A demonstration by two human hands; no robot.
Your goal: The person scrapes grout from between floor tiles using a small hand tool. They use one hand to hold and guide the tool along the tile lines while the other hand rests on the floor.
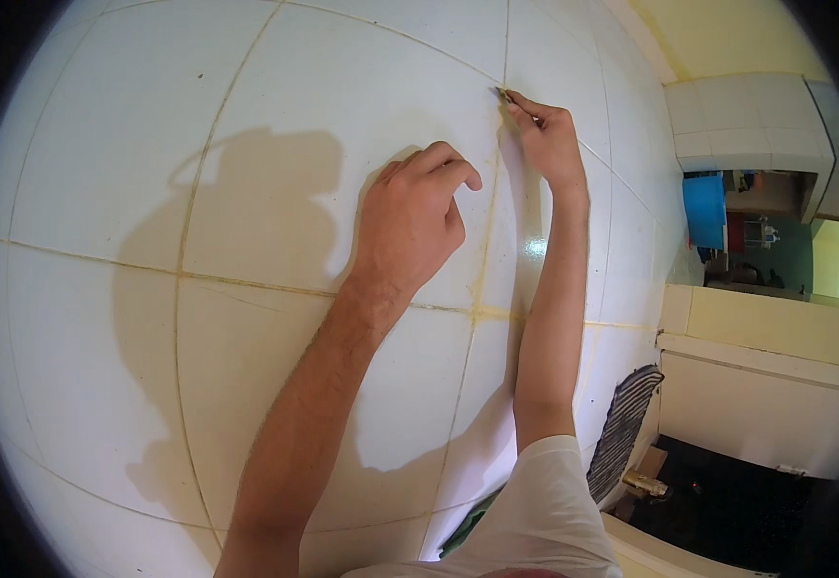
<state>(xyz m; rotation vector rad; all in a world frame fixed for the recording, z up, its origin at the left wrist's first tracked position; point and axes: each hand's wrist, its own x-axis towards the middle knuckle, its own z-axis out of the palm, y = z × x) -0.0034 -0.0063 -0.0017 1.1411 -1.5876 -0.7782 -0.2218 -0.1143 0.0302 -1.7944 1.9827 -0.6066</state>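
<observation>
White tiles (265,222) with yellowish, stained grout lines fill most of the view. At the upper centre right, my right hand (550,144) pinches a small, thin, pointed tool (503,93) between thumb and fingers. Its dark tip rests at a grout line, close to where two lines meet; the exact kind is too small to make out. My left hand (410,217) leans on a tile nearer to me, left of the yellowed grout line (489,241). Its fingers curl inward loosely and nothing shows in them, though the palm is hidden.
At the lower right lies a dark striped mat (622,429), beside a brass-coloured fitting (645,484) and a dark opening (728,506). A blue container (704,210) stands in a recess farther right. Some green cloth (468,527) shows beside my white sleeve (545,511).
</observation>
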